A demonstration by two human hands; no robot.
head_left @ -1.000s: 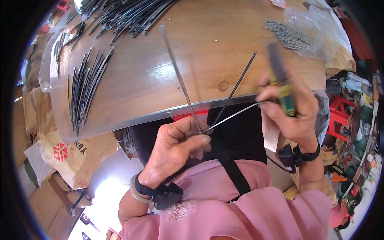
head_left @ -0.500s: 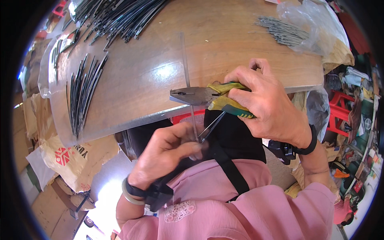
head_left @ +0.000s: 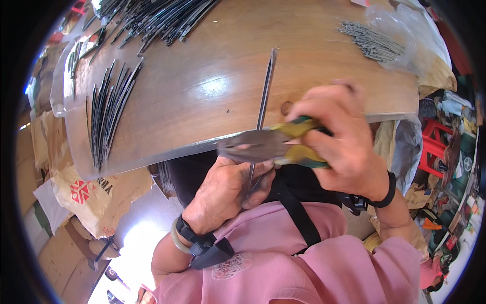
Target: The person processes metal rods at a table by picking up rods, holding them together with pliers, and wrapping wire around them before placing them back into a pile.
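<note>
Nearest the body, just off the near edge of the curved wooden worktop (head_left: 202,96), the left hand (head_left: 225,195) is clenched round the lower end of a long thin dark metal strip (head_left: 263,96), fingertips pinching it where it disappears into the palm. That strip stands with its long axis running from the left hand up and away over the wood, leaning slightly right at the far tip. Immediately to the right and a touch farther, the right hand (head_left: 336,142) is closed on the yellow-and-green handles of a pair of steel pliers (head_left: 268,144), whose nose points left and crosses the strip at right angles just above the left fingers; whether the nose actually bites the strip I cannot tell. Farther out on the left lies a fanned row of dark metal strips (head_left: 109,111), beyond it a loose heap of black rods (head_left: 157,17), and at the far right a clear plastic bag of grey wire pins (head_left: 374,40).
</note>
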